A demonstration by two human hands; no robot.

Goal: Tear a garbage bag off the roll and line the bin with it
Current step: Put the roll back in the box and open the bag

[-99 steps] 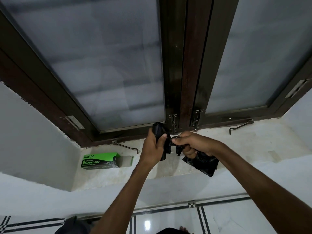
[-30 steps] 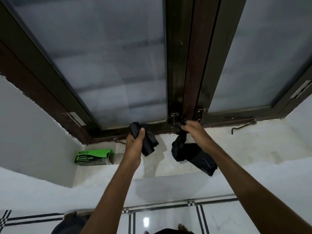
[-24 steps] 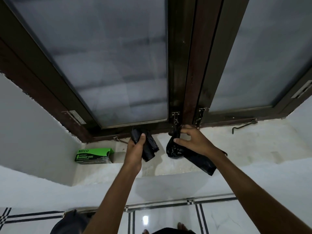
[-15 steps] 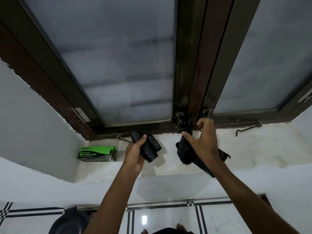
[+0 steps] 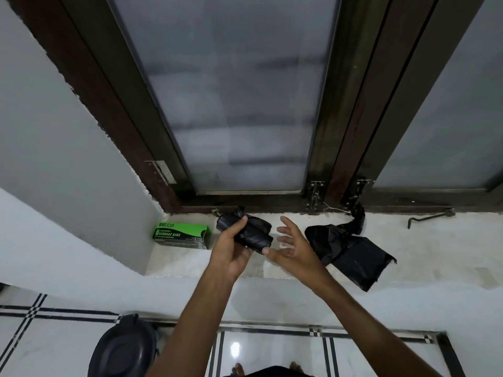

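Note:
My left hand (image 5: pixel 231 250) grips the black roll of garbage bags (image 5: pixel 251 232) over the window sill. My right hand (image 5: pixel 292 247) hovers just right of the roll with its fingers spread, holding nothing; one fingertip is near the roll's end. The torn-off black bag (image 5: pixel 351 253) lies folded on the sill to the right, its top end hooked up by the window latch (image 5: pixel 356 210). The dark bin (image 5: pixel 123 349) with its lid on stands on the floor at the lower left.
A green garbage-bag box (image 5: pixel 181 235) sits in the sill's left corner. A metal window stay (image 5: pixel 430 217) lies on the sill (image 5: pixel 449 257) at the right. Frosted window panes in dark frames rise behind. My feet show on the tiled floor below.
My right hand let go of the torn bag, left it hanging from the latch onto the sill, and moved left toward the roll. My left hand kept hold of the roll.

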